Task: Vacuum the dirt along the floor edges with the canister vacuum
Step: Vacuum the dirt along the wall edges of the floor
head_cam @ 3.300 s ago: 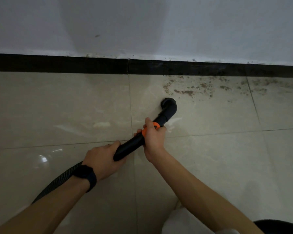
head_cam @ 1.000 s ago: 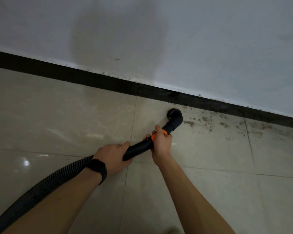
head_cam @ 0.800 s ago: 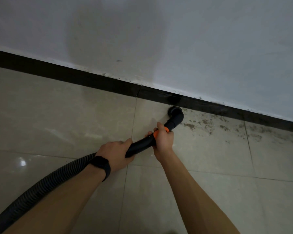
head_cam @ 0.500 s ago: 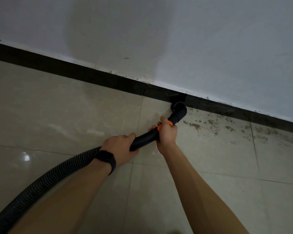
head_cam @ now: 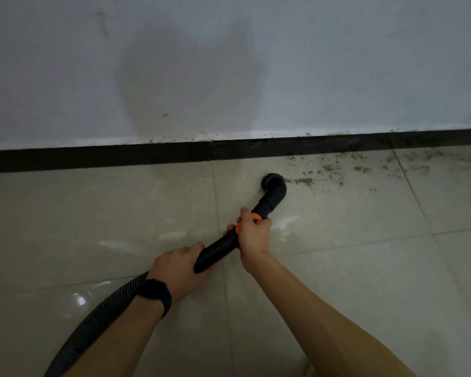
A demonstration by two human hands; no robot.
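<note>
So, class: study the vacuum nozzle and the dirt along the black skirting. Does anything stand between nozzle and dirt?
Nothing visible does. The nozzle sits on the floor tile just left of the nearest dirt, only bare tile between them. The left hand and right hand grip the wand behind it.

A pale blue-grey painted wall [head_cam: 337, 63] is shown across the upper part of a dimly lit view, marked by a broad soft shadow [head_cam: 191, 85] near its middle and a small dark fleck [head_cam: 165, 115] lower down. Along its foot a black skirting strip [head_cam: 93, 159] is run from edge to edge, with a vertical joint [head_cam: 210, 151] near the centre. Below, the floor [head_cam: 93, 213] is laid with large glossy beige tiles divided by thin grout lines [head_cam: 216, 200], and small bright reflections [head_cam: 78, 297] are caught at lower left.
</note>
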